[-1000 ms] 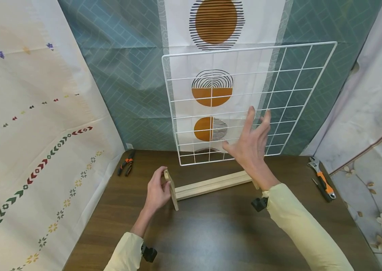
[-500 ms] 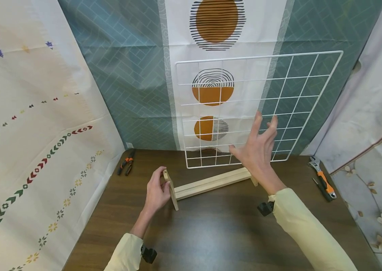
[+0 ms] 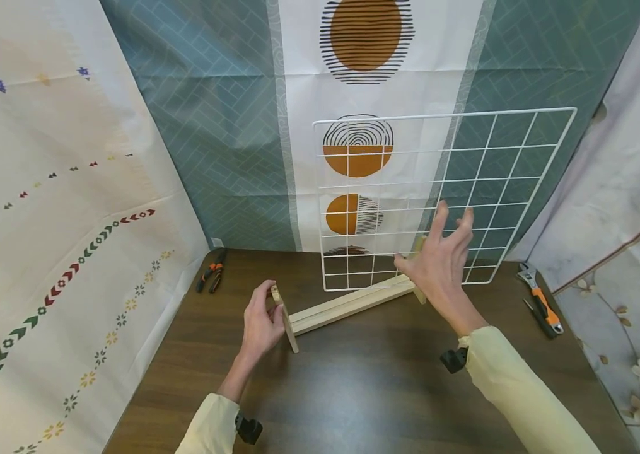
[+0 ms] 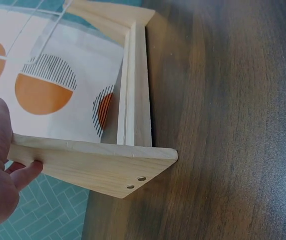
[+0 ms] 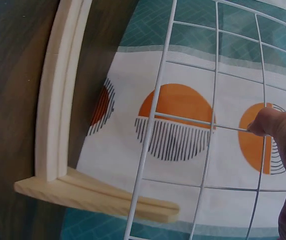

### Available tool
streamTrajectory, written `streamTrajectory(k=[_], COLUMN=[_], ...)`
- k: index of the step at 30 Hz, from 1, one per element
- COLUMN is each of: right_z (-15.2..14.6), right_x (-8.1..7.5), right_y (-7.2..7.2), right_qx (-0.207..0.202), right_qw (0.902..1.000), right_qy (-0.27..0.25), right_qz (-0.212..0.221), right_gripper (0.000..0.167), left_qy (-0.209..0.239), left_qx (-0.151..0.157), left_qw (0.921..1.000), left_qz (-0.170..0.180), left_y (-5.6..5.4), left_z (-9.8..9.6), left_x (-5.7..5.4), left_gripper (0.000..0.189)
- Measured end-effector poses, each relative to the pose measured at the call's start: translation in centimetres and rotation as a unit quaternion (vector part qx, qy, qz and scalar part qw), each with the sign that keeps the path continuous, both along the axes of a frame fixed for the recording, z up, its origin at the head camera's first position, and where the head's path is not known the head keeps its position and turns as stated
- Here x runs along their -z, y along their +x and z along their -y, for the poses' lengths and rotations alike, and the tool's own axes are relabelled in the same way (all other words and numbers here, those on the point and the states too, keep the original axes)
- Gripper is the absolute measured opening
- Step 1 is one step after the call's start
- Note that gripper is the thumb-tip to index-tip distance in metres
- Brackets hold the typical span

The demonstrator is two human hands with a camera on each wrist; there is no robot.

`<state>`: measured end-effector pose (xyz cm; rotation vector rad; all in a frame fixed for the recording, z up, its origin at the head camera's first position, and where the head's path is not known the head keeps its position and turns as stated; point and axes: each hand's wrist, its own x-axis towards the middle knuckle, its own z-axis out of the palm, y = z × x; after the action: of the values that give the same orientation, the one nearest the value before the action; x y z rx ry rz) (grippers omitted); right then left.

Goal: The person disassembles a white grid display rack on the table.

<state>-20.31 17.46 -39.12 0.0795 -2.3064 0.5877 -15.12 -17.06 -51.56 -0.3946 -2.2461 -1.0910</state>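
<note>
Wire grid: held raised and roughly upright by the right hand, near the wooden stand at the back of the desk, lower edge apparently apart from the stand's lengthwise wood. Right grip: wide-spread fingers with the thumb at a wire, holding the grid; exact finger contact partly hidden. Left hand: narrow grip, pinching the left end piece. By judgement, aligning grid with stand; next move probably calls for lowering the bottom wire toward the groove while steadying the wood. Counted: one grid, one stand, two end pieces, two screw heads on the left piece. Also on the desk: one pair of pliers at left, one adjustable wrench and one slim dark tool at right.
</note>
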Motion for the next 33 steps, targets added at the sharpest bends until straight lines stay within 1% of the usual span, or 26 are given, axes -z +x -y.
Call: streamTrajectory(k=[2,6,14,20,26,30,33], right_z=[-0.2,-0.6,-1.2,-1.6,-2.0,-2.3,-2.5], right_x=[0.2,0.9,2.2,3.0,3.9,4.5,5.0], right_y=[0.2,0.4,1.0,1.4,1.7,2.1,2.4], right_qx=[0.001,0.005,0.012,0.014,0.014,0.015,0.018], right_qw=[0.9999,0.9998,0.9993,0.9997,0.9998,0.9996,0.9994], right_qy=[-0.003,-0.003,-0.012,0.001,0.011,0.018,0.018], right_qz=[0.012,0.017,0.032,0.020,0.012,0.014,0.025], right_gripper=[0.132,0.136,0.135,0.134,0.135,0.134,0.134], left_qy=[0.000,0.001,0.012,0.011,0.014,0.015,0.014], left_qx=[-0.003,-0.011,-0.023,-0.039,-0.047,-0.050,-0.055], left_qw=[1.0000,0.9999,0.9996,0.9989,0.9984,0.9984,0.9984], left_qz=[-0.003,-0.002,0.013,0.024,0.030,0.021,0.008], left_y=[0.0,0.1,0.6,0.8,1.1,1.2,1.3], left_z=[0.0,0.0,-0.2,-0.1,0.0,0.0,0.0], left_x=[0.0,-0.1,-0.5,-0.3,-0.1,0.0,0.0], left_gripper=[0.059,0.060,0.058,0.057,0.056,0.056,0.056])
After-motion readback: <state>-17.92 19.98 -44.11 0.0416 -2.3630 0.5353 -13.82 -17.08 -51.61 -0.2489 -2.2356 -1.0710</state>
